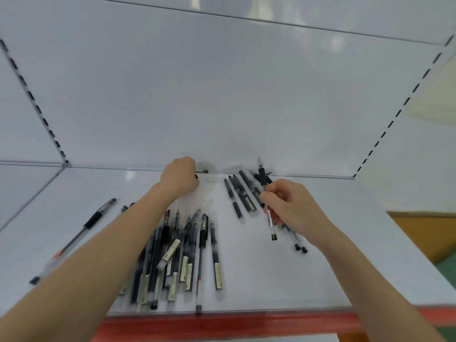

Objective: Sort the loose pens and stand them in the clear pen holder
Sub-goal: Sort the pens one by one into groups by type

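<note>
While the right hand [293, 206] pinches a clear-barrelled pen [267, 201] between thumb and fingertips, the left hand [181, 177] reaches to the back edge of the shelf [345, 243], where the clear pen holder [209, 172] appears to lie. That holder is transparent and largely hidden behind the left hand; only faint outlines and reflections show against the rear wall [222, 95], so whether it stands upright or lies on its side cannot be told. The left hand is curled closed, apparently around the holder's near end, though the contact itself is not visible. A likely reason is to steady or set up the container before pens go in.

The held pen points tip-up toward the wall and crosses above a small row of dark pens [240, 198] laid side by side. That row suggests sorting by type is under way, with like pens grouped to the right. More clear pens [296, 239] lie under the right wrist. A larger unsorted heap [177, 253] rests at centre, some pens overlapping and one reaching the front lip. A separate grip pen [86, 233] lies well apart at left.

Judged from this layout, no pen can be seen standing in the holder, and most of the work remains.
</note>
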A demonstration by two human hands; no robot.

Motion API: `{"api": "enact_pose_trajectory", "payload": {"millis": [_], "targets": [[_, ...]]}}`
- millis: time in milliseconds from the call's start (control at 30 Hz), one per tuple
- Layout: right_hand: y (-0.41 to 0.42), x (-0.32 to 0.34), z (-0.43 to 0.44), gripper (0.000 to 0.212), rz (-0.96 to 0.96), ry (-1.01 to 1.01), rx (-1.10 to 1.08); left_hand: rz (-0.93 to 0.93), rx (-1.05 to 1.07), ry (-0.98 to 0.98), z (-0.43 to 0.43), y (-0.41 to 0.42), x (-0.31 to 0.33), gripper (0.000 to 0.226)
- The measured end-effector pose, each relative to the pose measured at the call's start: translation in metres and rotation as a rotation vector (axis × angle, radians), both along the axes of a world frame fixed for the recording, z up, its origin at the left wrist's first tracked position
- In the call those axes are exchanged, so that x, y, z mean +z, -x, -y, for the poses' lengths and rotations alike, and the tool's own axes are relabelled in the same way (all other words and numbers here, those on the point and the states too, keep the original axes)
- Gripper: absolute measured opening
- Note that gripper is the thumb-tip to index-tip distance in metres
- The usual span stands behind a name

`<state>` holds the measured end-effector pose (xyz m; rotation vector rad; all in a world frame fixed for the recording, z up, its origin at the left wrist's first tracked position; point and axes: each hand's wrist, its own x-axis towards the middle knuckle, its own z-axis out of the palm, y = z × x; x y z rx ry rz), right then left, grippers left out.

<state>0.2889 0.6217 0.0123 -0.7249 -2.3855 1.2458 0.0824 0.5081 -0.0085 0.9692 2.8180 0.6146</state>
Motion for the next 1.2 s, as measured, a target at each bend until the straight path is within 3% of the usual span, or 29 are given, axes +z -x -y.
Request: {"api": "enact_pose_trajectory", "payload": {"millis": [100,233,400,667,1200], "targets": [[-0.004,0.003,0.005,0.007,-0.056,0.02,0.008,0.281,-0.018,-0.325,0.004,-0.004,0.006,0.027],[-0.011,0.016,0.021,0.034,-0.235,0.039,0.065,0.774,0.02,-0.929,0.016,-0.027,0.032,0.018],[-0.013,0.024,0.047,0.018,-0.32,-0.009,0.199,0.979,0.014,-1.279,0.03,-0.053,0.055,0.01],[-0.008,0.028,0.061,0.023,-0.285,-0.055,0.258,0.862,-0.035,-1.333,0.043,-0.072,0.062,0.009],[-0.01,0.026,0.064,0.011,-0.319,0.034,0.248,0.735,-0.13,-1.316,0.041,-0.103,0.056,0.01]]}}
